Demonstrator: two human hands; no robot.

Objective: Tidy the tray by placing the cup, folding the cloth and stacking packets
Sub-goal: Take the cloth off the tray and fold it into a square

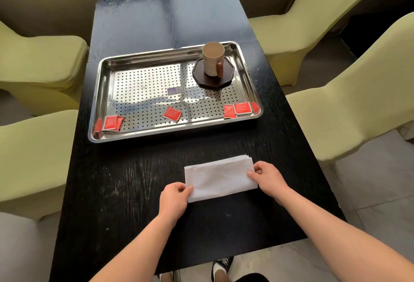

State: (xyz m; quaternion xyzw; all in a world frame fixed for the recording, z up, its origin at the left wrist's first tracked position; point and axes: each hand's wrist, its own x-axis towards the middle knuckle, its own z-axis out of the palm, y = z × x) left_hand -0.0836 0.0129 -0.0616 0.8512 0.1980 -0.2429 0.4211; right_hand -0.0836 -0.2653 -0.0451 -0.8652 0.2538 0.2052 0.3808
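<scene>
A white cloth (pixel 218 177), folded into a rectangle, lies on the black table (pixel 134 192) in front of the tray. My left hand (pixel 174 198) pinches its near left corner. My right hand (pixel 266 177) pinches its right edge. The steel perforated tray (pixel 103 93) holds a beige cup (pixel 212 58) with a brown handle, upright on a dark octagonal coaster (pixel 212 77) at the back right. Red packets lie along the tray's front: some at the left corner (pixel 111 123), one in the middle (pixel 172 114), some at the right (pixel 239 109).
Pale yellow-green covered chairs (pixel 38 62) stand along both long sides of the table, close to its edges. A small label (pixel 175 90) sticks to the tray's middle. My shoes (pixel 220 266) show below the table's near edge.
</scene>
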